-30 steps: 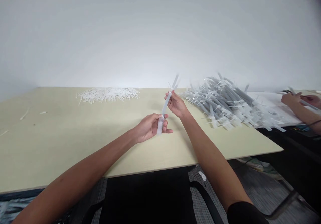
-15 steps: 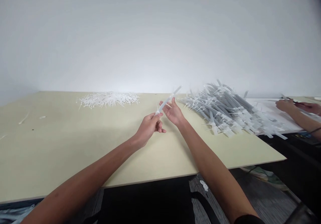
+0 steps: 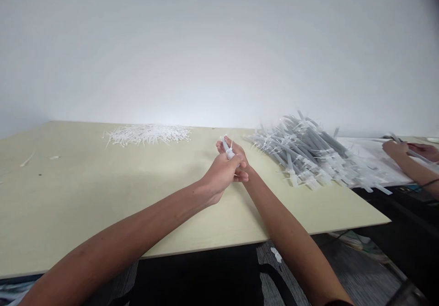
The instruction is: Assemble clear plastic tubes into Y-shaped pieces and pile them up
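Note:
My left hand point(image 3: 224, 172) is closed round a pale translucent tube point(image 3: 227, 149) with a white zip tie on it. The tube's far end points up and away, and its near end is hidden in the hand. My right hand point(image 3: 240, 153) is just behind, partly covered by my left hand. Its fingertips are at the tube's far end, closed round it as far as they show. To the right lies a heap of grey tubes with clear ends and ties point(image 3: 305, 146).
A pile of white zip ties point(image 3: 149, 134) lies at the back left of the pale table point(image 3: 103, 205). A few loose ties and scraps are at the far left. At the right edge, another person's hands point(image 3: 396, 149) hold a tube over a white surface.
My left hand has moved right with the tube, up against my right hand. The tube now shows shorter, and my right fingers have come to its far end.

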The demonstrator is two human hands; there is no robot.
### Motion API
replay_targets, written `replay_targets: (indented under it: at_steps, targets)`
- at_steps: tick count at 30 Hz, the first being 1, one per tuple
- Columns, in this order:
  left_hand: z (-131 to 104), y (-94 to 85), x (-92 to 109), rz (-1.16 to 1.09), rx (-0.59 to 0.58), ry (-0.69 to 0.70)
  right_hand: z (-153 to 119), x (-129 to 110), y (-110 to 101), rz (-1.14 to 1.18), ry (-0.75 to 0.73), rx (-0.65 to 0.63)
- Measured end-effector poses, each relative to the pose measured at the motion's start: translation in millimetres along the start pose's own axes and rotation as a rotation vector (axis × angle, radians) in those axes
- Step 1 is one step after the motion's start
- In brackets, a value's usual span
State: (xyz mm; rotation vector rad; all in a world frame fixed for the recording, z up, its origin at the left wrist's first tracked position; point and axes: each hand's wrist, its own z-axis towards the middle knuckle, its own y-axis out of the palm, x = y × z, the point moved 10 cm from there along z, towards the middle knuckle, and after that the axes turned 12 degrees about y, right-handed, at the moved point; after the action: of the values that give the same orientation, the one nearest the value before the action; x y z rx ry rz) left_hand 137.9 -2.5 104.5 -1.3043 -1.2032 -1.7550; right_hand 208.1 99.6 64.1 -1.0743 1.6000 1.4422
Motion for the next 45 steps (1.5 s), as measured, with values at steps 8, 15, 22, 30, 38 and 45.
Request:
replay_targets:
  at_steps: [8,15,22,30,38,45]
  targets:
    - [-7,3.4,-1,0.074,-0.107,0.033,9,-2,-12,0.036,0.012,0.090]
    - [-12,4.4,0,0.052,-0.128,0.011,-3,-10,-14,-0.264,0.000,0.221]
    - [-17,3.5,-4,0.085,-0.145,-0.019,-6,-24,-22,-0.472,-0.082,0.316]
    - [-24,3.9,-4,0.109,-0.155,-0.039,3,-28,-39,-0.597,-0.100,0.442]
    - [-22,-2.2,-11,0.278,-0.197,-0.013,8,-29,-40,-0.633,-0.142,0.425]
    - [-15,-16.1,-16,0.518,-0.217,0.072,8,-33,-38,-0.687,-0.168,0.410]
